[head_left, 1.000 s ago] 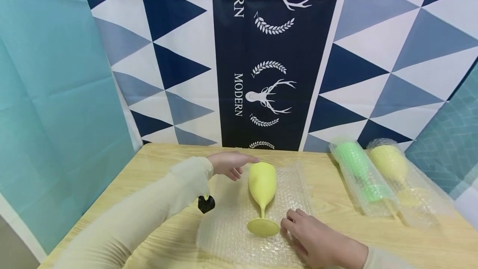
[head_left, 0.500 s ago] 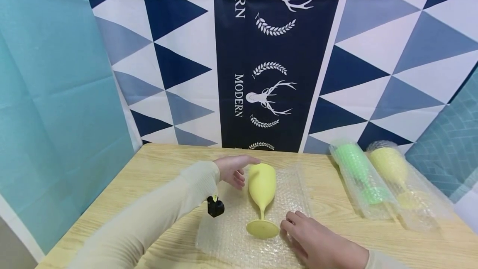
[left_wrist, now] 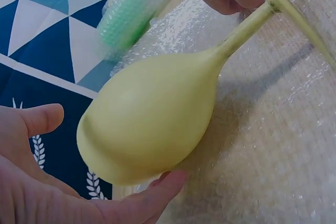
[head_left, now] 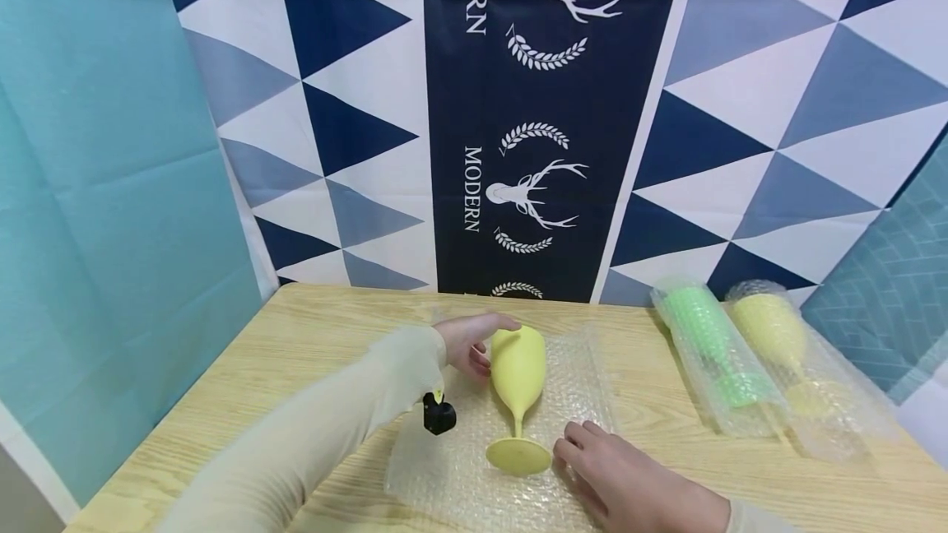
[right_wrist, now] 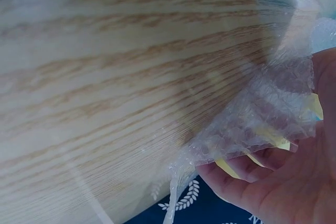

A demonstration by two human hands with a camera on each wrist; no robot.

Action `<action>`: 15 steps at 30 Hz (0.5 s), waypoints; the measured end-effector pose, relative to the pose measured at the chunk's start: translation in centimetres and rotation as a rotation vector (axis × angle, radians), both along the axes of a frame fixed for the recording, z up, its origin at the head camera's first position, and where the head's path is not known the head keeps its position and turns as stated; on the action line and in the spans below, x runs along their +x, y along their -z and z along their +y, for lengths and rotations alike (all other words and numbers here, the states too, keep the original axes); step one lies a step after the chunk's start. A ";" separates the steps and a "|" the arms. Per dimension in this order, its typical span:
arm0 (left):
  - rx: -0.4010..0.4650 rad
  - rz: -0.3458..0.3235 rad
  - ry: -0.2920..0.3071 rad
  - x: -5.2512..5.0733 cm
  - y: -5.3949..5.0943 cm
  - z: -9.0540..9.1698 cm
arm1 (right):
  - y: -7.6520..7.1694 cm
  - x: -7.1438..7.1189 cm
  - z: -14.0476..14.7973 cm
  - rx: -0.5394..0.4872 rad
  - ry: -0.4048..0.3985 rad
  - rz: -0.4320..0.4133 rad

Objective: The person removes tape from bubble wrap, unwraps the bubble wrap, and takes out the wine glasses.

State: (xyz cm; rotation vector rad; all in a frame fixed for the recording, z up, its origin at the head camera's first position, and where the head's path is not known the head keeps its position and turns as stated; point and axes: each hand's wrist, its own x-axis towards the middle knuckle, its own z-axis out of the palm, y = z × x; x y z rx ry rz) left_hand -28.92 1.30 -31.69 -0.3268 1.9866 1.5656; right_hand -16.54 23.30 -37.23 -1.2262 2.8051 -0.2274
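Note:
A yellow goblet (head_left: pixel 517 368) lies on its side on a sheet of bubble wrap (head_left: pixel 444 463), foot toward me and bowl away. My left hand (head_left: pixel 468 344) is at the bowl's left side. In the left wrist view, its thumb stands apart from the bowl (left_wrist: pixel 149 116) while a fingertip touches the bowl's lower side. By the goblet's foot, my right hand (head_left: pixel 625 471) has its fingers curled at the wrap's right edge. The right wrist view has the wrap (right_wrist: pixel 257 111) gathered in that hand (right_wrist: pixel 278 182), partly covering the fingers.
At the back right, a green goblet (head_left: pixel 699 327) and another yellow goblet (head_left: pixel 773 331) lie side by side in bubble wrap. The wooden table (head_left: pixel 311 336) meets a patterned cloth (head_left: pixel 370 138) at its back edge. A small black camera (head_left: pixel 440 414) hangs at my left wrist.
My left hand has shifted slightly right and toward me along the bowl, its fingers now lower at the side. The goblet and my right hand stay nearly in place.

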 end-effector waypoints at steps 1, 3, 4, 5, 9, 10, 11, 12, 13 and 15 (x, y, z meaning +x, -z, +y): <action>-0.005 -0.003 -0.002 -0.1 0.1 0.1 | 0.0 0.0 0.0 0.004 0.003 -0.006; -0.013 -0.009 -0.010 -0.2 0.2 0.4 | 0.0 -0.1 -0.1 0.009 0.008 -0.018; -0.019 -0.009 -0.012 -0.3 0.3 0.6 | 0.0 -0.2 -0.1 0.014 0.011 -0.027; -0.024 -0.008 -0.013 -0.3 0.4 0.7 | 0.0 -0.2 -0.1 0.014 0.010 -0.030; -0.041 0.005 -0.016 -0.3 0.6 1.1 | 0.1 -0.2 -0.2 0.012 0.006 -0.025; -0.043 0.007 -0.016 -0.3 0.7 1.2 | 0.1 -0.2 -0.2 0.011 0.004 -0.021; -0.044 0.012 -0.020 -0.3 0.7 1.3 | 0.1 -0.2 -0.2 0.010 0.003 -0.016; -0.048 0.013 -0.025 -0.2 0.8 1.4 | 0.0 -0.2 -0.1 0.011 0.005 -0.020; -0.051 0.015 -0.029 -0.2 0.8 1.5 | 0.0 -0.2 -0.1 0.012 0.005 -0.019; -0.050 0.014 -0.033 -0.1 1.0 1.6 | 0.0 -0.3 -0.1 0.015 0.005 -0.011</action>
